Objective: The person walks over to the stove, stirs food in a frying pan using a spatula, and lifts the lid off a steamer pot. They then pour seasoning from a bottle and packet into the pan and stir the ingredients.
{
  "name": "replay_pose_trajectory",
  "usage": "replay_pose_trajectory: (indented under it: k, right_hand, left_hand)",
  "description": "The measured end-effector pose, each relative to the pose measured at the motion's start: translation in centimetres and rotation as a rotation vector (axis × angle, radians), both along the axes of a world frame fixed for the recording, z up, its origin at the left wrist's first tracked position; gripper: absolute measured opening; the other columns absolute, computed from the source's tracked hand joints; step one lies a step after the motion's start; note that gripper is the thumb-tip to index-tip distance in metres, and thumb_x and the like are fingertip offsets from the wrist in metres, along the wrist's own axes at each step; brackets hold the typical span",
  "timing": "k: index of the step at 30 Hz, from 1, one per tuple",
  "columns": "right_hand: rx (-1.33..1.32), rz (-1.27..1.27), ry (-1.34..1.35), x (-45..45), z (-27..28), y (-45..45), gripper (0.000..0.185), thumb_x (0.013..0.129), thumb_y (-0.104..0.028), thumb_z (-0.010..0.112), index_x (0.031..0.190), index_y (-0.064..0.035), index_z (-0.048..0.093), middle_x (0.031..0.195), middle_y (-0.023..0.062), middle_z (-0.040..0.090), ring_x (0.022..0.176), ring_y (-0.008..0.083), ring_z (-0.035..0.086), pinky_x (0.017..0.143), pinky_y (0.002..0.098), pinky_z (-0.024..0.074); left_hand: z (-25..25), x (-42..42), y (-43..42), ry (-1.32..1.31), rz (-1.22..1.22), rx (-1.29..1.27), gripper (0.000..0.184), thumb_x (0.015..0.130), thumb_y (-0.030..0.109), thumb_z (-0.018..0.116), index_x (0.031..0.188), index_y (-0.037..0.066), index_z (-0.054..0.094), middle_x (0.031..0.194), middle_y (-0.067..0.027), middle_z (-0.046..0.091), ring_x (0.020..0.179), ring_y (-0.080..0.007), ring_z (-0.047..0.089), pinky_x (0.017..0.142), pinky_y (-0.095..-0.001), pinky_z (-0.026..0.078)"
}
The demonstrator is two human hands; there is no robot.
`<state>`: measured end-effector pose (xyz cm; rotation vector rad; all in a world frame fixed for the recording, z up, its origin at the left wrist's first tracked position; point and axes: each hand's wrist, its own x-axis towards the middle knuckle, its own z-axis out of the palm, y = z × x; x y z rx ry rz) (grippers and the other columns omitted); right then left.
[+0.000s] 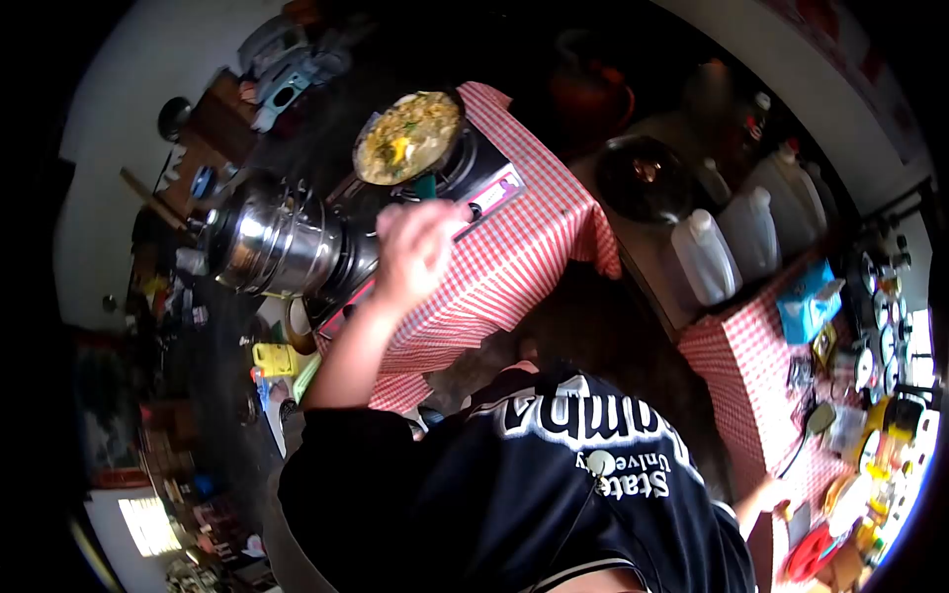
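My left hand [415, 252], somewhat blurred, is closed around the handle end of a frying pan [358, 158]. The pan tilts over the gas stove [489, 203], and a bit of its green handle [425, 186] shows beyond my fingers. Inside it lies a yellowish cooked food [407, 133] with green flecks and a bright yellow patch. Far to the right, my right hand [763, 497] grips a long dark-handled ladle or turner [819, 419], its head pointing up over the side table. The fingers of that hand are small and partly unclear.
A steel steamer pot [282, 242] stands on the stove's left side. Red checked cloth [524, 262] covers the stove table. Plastic jugs [705, 259] and a dark wok [645, 180] stand on the right counter. A blue tissue pack [809, 301] sits on another checked table [727, 381].
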<state>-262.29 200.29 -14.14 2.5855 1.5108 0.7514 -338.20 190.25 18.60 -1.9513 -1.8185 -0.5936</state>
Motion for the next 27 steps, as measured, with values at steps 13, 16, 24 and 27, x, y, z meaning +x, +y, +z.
replay_pose_trajectory:
  k: [13,16,24,27]
  right_hand:
    - [0.225,0.598,1.229,-22.1,11.8,-0.4,0.038,0.093,-0.027,0.046,0.122,-0.003,0.049,0.082,0.0075,0.052,0.067,0.014,0.048,0.06,0.0261,0.0404]
    - [0.037,0.467,2.164,-38.8,19.9,3.7,0.038,0.085,-0.009,0.054,0.123,-0.0085,0.048,0.075,-0.004,0.048,0.059,0.0036,0.043,0.049,0.0178,0.0357]
    - [-0.863,1.132,1.874,-65.9,30.6,5.6,0.046,0.092,-0.013,0.046,0.137,-0.0133,0.035,0.072,-0.0017,0.045,0.049,0.0027,0.037,0.04,0.0169,0.0286]
    - [-0.801,1.612,1.196,-72.8,31.6,7.4,0.042,0.089,-0.011,0.047,0.13,-0.0058,0.042,0.086,0.0057,0.058,0.069,0.018,0.055,0.061,0.0282,0.0426]
  left_hand:
    - [-8.6,-1.0,-12.1,-0.523,0.327,-0.199,0.04,0.078,0.005,0.057,0.118,0.011,0.055,0.112,-0.0119,0.052,0.103,-0.0299,0.051,0.088,-0.0388,0.041]
    - [-9.5,-3.0,-13.3,-0.557,0.327,-0.109,0.04,0.077,0.004,0.058,0.117,0.01,0.056,0.113,-0.0129,0.051,0.105,-0.0301,0.051,0.088,-0.0386,0.042]
    - [-12.2,-5.6,-16.5,-0.835,0.359,0.056,0.039,0.08,-0.001,0.052,0.118,0.006,0.055,0.113,-0.0137,0.051,0.102,-0.0264,0.053,0.086,-0.0332,0.044]
    - [-12.9,-6.5,-17.3,-1.014,0.363,0.096,0.036,0.082,0.0,0.052,0.117,0.004,0.054,0.114,-0.0128,0.051,0.102,-0.0234,0.053,0.085,-0.0334,0.044]
